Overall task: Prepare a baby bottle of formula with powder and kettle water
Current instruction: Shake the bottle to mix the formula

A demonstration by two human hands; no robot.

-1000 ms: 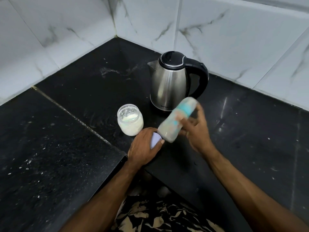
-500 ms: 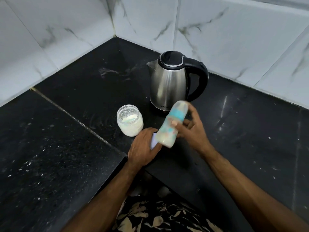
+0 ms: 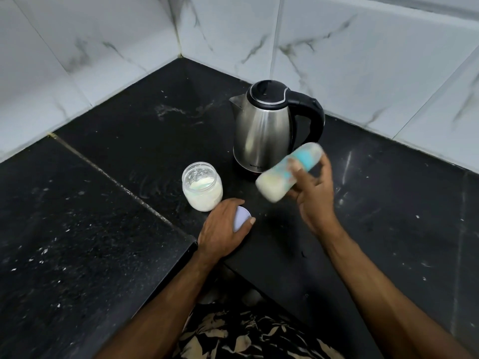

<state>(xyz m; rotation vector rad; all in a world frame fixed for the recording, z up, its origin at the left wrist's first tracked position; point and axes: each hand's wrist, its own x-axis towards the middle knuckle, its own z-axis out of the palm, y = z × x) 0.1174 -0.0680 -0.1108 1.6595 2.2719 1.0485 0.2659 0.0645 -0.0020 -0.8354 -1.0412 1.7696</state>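
My right hand [image 3: 315,195] grips a baby bottle [image 3: 281,177] with a turquoise print. It is tilted almost on its side in front of the kettle, blurred, with milky liquid inside. A steel kettle [image 3: 264,128] with a black lid and handle stands behind it. To the left an open glass jar of white powder [image 3: 202,189] sits on the black counter [image 3: 116,151]. My left hand [image 3: 223,229] rests on the counter, closed over a pale lilac lid [image 3: 242,216].
White marble-look tiled walls [image 3: 337,47] meet in a corner behind the kettle. The counter has a seam running diagonally on the left and an inner edge [image 3: 207,244] just below my left hand. Patterned fabric shows at the bottom.
The bottle swings back and forth in my right hand, now tipped further right and away from my left hand. My left hand stays put on the lid.
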